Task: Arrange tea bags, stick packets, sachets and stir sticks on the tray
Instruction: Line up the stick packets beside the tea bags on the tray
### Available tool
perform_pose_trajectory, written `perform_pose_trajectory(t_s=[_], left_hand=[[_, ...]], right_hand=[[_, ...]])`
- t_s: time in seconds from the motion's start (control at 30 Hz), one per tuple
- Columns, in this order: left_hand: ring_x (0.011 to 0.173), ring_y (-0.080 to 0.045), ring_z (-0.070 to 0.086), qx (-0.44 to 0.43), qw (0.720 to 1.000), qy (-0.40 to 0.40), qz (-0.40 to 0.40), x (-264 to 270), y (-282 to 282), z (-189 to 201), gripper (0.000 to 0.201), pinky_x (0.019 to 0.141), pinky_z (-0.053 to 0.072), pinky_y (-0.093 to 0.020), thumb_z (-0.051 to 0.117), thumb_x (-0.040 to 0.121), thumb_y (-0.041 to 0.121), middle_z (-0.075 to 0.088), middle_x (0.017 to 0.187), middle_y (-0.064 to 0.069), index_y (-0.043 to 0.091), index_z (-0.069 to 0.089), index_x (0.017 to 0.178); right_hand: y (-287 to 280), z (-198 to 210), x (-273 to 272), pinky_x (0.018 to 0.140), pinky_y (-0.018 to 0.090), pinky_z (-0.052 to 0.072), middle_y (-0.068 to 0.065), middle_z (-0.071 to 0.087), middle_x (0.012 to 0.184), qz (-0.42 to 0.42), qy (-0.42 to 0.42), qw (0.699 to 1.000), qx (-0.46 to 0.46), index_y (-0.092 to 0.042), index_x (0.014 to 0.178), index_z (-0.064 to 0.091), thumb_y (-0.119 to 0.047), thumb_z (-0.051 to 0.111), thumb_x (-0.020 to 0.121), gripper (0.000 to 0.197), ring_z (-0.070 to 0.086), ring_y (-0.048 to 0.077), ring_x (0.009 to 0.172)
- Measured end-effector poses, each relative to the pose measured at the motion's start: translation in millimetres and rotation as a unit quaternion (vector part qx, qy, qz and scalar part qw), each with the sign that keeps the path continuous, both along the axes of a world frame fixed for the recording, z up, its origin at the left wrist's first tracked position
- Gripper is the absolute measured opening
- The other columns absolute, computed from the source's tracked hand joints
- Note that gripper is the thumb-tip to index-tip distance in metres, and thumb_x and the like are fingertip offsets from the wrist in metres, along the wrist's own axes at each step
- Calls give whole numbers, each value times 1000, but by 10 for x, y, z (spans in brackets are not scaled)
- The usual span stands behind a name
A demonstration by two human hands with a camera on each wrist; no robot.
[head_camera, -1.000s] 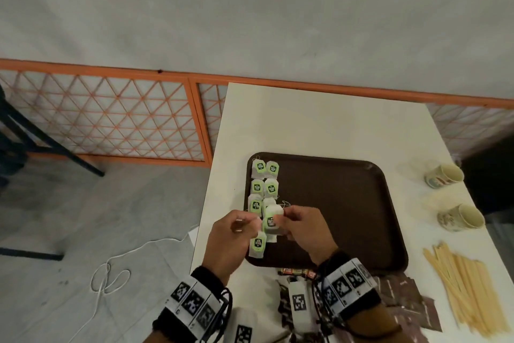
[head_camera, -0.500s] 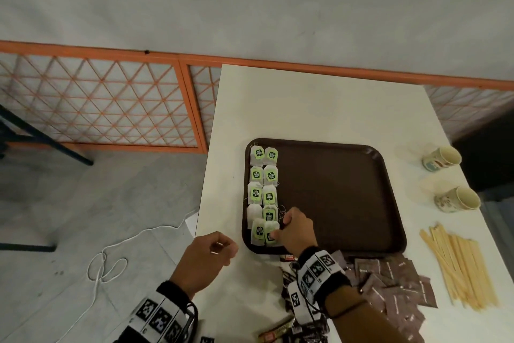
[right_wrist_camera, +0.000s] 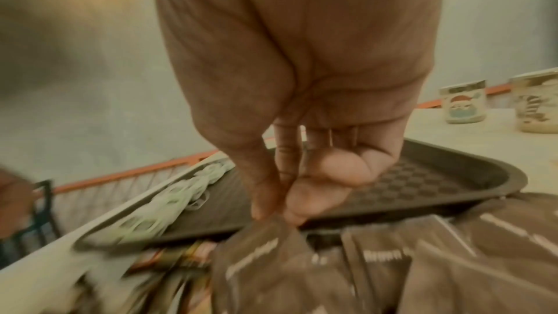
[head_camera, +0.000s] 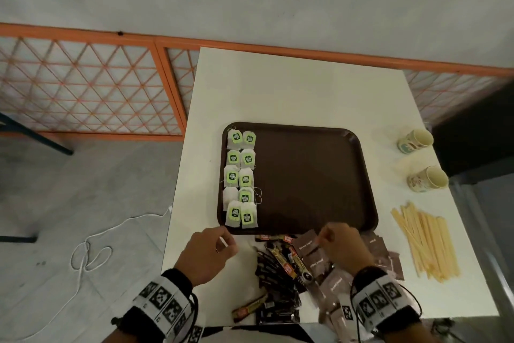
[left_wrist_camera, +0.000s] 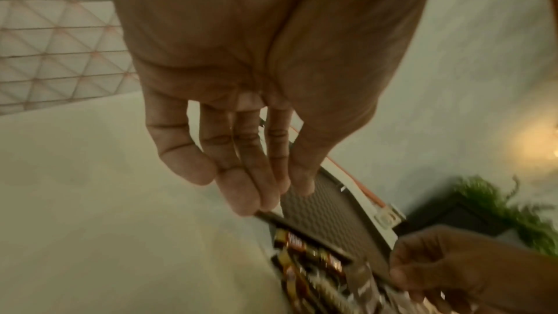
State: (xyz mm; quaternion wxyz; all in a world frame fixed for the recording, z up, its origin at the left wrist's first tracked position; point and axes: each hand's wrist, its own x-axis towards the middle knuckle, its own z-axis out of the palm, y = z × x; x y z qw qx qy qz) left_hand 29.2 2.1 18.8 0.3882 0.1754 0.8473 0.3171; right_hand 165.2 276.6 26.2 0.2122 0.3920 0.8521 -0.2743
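two hands at near table edge: right hand [head_camera: 343, 245] pinches brown sachet [right_wrist_camera: 265, 245] off its pile; left hand [head_camera: 207, 252] loosely curled, holding nothing. beyond, brown tray [head_camera: 311, 175] on white table [head_camera: 292, 86], tea bags [head_camera: 240, 178] along its left side. orange lattice railing [head_camera: 83, 84], grey wall behind.
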Motion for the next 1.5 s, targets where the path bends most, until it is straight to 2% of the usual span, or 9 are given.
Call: perform_pose_trajectory(t_s=[0.2,0.33,0.57,0.9,1.07,1.13,1.2,1.33,1.5], left_hand=[[86,-15,62,-132,987,33,-86,493,159,-152,19,75,49,-30,67,83,47,64,86,12,32,55,79],[105,-22,57,-200,958,72,-193,839,152,-203,24,74,35,-31,62,82,44,49,99,8,29,53,99],[107,-30,58,-260,936,103,-212,1124,232,-435,42,78,45,-39,61,85,41,53,119,-3,19,44,117],[116,-33,55,-237,964,40,-117,964,349,-506,47,94,47,-40,48,89,18,55,127,-10,31,48,135],[106,-33,61,-185,976,-6,-115,747,268,-422,26,83,48,-34,46,92,16,63,117,-14,13,55,116],[101,-32,59,-161,980,-11,-112,639,201,-316,9,73,38,-29,43,96,18,62,98,-5,20,49,89],[86,-27,55,-133,988,-11,-73,539,130,-244,24,68,34,-28,44,96,21,50,76,6,27,37,74],[63,-13,49,-19,994,-83,74,371,68,-84,25,60,43,-24,64,88,43,52,72,5,21,51,86],[69,-13,48,169,938,-195,230,325,441,154,64,64,45,-28,70,62,71,62,81,11,29,57,109]], right_hand=[[-567,-15,124,85,44,54,-2,60,109,197,11,980,-25,-26,103,56,-27,48,94,12,62,21,94],[-787,-64,89,95,49,46,4,33,142,300,-14,954,4,-28,139,32,-33,53,89,55,41,31,130],[-871,-304,99,94,47,50,16,22,147,392,-33,918,51,-25,147,17,-47,64,76,87,25,41,136],[-949,-358,3,94,47,49,23,34,140,430,-16,897,101,-14,141,29,-15,56,86,61,46,43,119],[-937,-324,-75,93,48,50,22,37,138,407,-32,907,101,-11,145,25,-12,53,91,61,43,42,124],[-899,-299,-94,90,48,51,20,37,138,392,-32,916,85,-14,145,24,-13,50,94,58,43,41,125],[-835,-262,-122,90,49,50,16,37,139,374,-27,925,62,-16,144,23,-18,52,95,57,44,39,125],[-678,-119,-173,94,48,48,12,40,137,330,-4,944,-6,-15,146,21,-21,47,97,56,52,36,120],[-618,150,-404,86,40,48,7,55,117,222,74,961,-149,-23,123,34,-22,50,92,35,59,29,106]])
